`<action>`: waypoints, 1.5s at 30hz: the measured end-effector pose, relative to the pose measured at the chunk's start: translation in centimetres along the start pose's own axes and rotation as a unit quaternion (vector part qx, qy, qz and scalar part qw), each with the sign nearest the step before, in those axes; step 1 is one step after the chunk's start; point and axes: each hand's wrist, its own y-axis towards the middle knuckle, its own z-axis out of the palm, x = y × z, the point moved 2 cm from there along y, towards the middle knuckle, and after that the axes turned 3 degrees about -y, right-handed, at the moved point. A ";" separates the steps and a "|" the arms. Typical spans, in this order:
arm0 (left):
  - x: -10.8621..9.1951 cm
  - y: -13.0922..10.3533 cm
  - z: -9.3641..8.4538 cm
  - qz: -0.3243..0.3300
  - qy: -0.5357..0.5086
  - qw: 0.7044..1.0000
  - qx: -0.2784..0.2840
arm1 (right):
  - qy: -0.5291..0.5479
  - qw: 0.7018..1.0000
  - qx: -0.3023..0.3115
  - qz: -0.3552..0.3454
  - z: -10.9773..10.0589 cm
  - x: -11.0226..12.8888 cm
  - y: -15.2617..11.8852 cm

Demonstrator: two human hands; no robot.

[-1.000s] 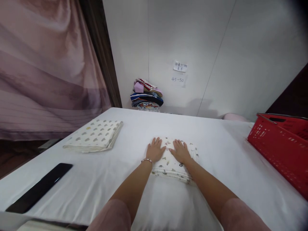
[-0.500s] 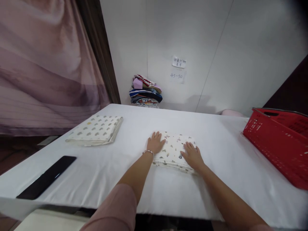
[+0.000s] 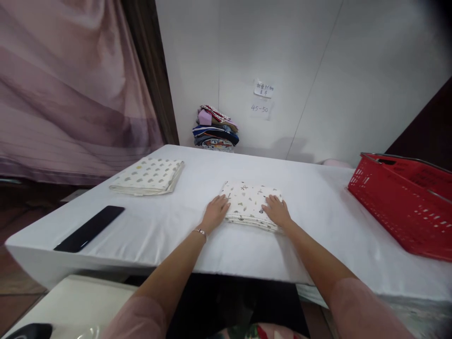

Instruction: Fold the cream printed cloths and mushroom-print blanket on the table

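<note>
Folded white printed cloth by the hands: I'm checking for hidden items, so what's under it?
The white tablecloth shows around the folded white printed cloth; the patch directly beneath is covered, so anything hidden there cannot be seen.

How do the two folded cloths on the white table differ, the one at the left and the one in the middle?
The left cloth has larger grey shapes in rows; the middle cloth has small, varied, scattered motifs.
The left cloth lies untouched; the middle cloth has the left hand and right hand at its sides.
Both are pale, folded and flat on the white table.
</note>
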 end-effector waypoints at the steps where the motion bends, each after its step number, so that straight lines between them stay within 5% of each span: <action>1: 0.0 -0.7 -0.1 0.008 0.000 1.000 -0.012 | 0.022 1.000 0.001 0.000 -0.2 0.0 0.0; 7: -0.7 -2.1 -0.5 0.040 0.009 0.997 -0.071 | 0.138 0.989 -0.029 -0.035 -1.4 0.8 -2.4; 13: -2.2 -2.7 0.2 0.142 0.024 0.989 -0.027 | 0.218 0.968 -0.053 -0.112 -1.1 2.5 -5.9; 24: -2.8 -2.7 0.3 0.207 0.015 0.977 -0.052 | 0.253 0.956 -0.069 -0.132 -1.3 3.1 -5.4; 30: -2.9 -2.8 0.4 0.217 0.001 0.974 -0.070 | 0.271 0.939 -0.141 -0.157 -1.0 3.2 -6.3; 45: -3.4 -2.9 0.0 0.202 -0.010 0.976 -0.078 | 0.263 0.938 -0.155 -0.165 -0.4 3.4 -6.8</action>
